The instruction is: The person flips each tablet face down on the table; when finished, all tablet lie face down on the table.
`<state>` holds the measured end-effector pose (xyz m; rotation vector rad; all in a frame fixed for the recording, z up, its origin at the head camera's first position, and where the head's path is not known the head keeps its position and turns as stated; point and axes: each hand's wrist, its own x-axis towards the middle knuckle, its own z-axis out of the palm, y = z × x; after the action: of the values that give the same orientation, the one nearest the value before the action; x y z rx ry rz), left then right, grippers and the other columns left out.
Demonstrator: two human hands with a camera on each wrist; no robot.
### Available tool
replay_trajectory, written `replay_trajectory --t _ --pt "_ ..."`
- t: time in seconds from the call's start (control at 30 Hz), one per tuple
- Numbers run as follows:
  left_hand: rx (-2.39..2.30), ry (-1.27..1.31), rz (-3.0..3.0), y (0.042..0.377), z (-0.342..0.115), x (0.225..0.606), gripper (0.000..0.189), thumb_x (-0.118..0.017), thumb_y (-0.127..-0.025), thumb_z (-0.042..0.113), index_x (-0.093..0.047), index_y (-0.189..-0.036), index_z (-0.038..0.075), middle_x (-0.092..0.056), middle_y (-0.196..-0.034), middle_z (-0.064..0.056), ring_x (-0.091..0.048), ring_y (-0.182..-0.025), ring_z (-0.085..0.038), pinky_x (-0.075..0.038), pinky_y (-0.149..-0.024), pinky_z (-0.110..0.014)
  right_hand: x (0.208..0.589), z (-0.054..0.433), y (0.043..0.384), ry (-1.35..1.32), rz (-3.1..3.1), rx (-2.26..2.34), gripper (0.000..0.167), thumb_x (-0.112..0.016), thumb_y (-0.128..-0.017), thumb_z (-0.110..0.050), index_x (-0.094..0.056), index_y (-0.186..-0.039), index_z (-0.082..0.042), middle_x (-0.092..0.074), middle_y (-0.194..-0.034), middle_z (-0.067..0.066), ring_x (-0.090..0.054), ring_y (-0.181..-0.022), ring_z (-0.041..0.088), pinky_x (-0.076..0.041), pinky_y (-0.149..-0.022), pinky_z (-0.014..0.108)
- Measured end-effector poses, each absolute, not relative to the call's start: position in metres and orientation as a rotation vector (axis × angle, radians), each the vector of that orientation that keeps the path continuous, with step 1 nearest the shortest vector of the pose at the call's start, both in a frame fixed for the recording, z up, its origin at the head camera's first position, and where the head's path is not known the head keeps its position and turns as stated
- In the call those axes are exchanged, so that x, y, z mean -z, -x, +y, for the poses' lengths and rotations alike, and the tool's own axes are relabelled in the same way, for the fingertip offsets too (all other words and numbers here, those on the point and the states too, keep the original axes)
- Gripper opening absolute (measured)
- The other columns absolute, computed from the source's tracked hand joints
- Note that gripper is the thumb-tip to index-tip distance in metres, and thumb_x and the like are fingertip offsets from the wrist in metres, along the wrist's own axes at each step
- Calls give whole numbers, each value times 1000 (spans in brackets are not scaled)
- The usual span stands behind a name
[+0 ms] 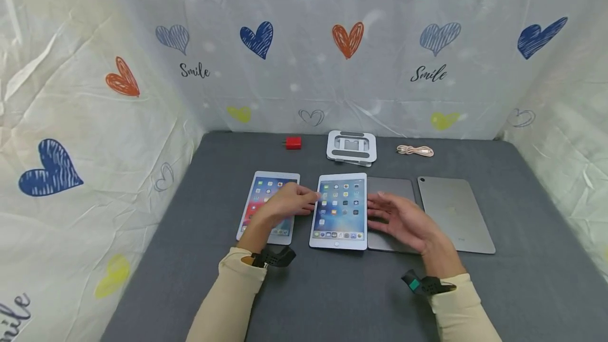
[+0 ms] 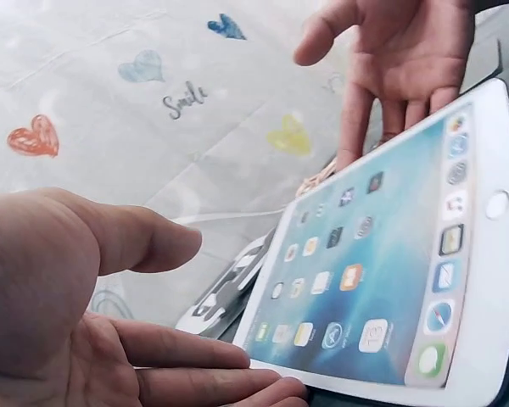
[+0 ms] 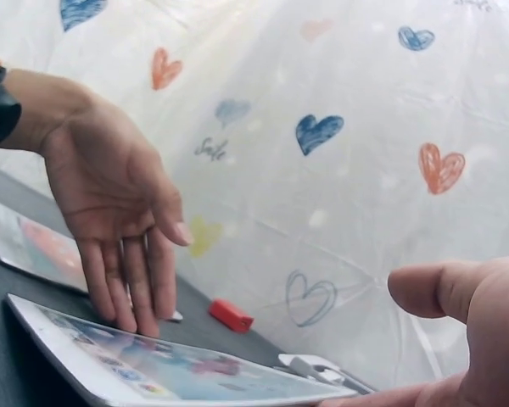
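Observation:
A white tablet (image 1: 339, 211) with its home screen lit stands between my two hands. My left hand (image 1: 295, 199) has its fingers fairly straight, fingertips right at the tablet's left edge. In the left wrist view the thumb (image 2: 153, 240) is raised off the glass. From the other side my right hand (image 1: 401, 219) meets the right edge with extended fingers, its thumb (image 3: 428, 290) also lifted away. A second white tablet (image 1: 252, 207), screen lit, lies partly beneath my left hand. Partly covered by my right hand is a dark grey tablet (image 1: 396, 186), which the middle tablet adjoins.
Farther right, another grey tablet (image 1: 456, 215) lies back side up. Along the table's back stand a red charger plug (image 1: 293, 143), a folded silver stand (image 1: 351, 146) and a bundled cable (image 1: 415, 150). A heart-printed curtain (image 1: 304, 78) encloses the grey table (image 1: 190, 278).

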<state>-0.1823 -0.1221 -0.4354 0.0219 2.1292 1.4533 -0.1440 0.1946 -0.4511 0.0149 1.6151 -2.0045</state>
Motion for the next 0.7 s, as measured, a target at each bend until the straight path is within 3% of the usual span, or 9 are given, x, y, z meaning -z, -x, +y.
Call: replay_trajectory --t 0.13,0.33,0.47,0.6,0.7 --pt "-1464 -65 2109 180 -115 437 48 -69 -109 32 -69 -143 -3 -72 -144 -16 -74 -127 -29 -61 -110 -40 451 206 144 -7 1663 1977 69 -43 -120 -39 -27 -169 6 -30 -175 29 -50 -147 32 -58 -114 33" --pt "-1547 -78 2027 180 -111 438 44 -66 -111 27 -69 -144 -1 -72 -144 -16 -75 -126 -28 -60 -111 -40 449 221 143 -2 1738 1969 72 -43 -119 -42 -28 -168 9 -29 -174 29 -58 -136 21 -58 -107 26" --pt "-1613 -73 2003 180 -111 432 47 -68 -110 30 -69 -144 -1 -71 -146 -17 -73 -130 -28 -59 -113 -40 445 230 140 1 1758 1977 73 -45 -119 -42 -28 -167 11 -40 -166 25 -63 -129 17 -59 -106 26" --pt "-1712 -116 1938 181 -110 417 46 -67 -111 28 -66 -146 -2 -67 -151 -21 -71 -135 -29 -58 -114 -40 439 237 135 37 1769 1991 74 -45 -119 -41 -27 -167 12 -55 -152 11 -66 -126 16 -60 -106 27" --pt "-1791 -153 1878 181 -106 405 43 -66 -112 24 -66 -147 -1 -67 -151 -20 -70 -136 -29 -59 -111 -38 433 238 136 105 1780 1983 73 -44 -120 -41 -26 -167 12 -55 -151 8 -66 -127 16 -60 -107 28"
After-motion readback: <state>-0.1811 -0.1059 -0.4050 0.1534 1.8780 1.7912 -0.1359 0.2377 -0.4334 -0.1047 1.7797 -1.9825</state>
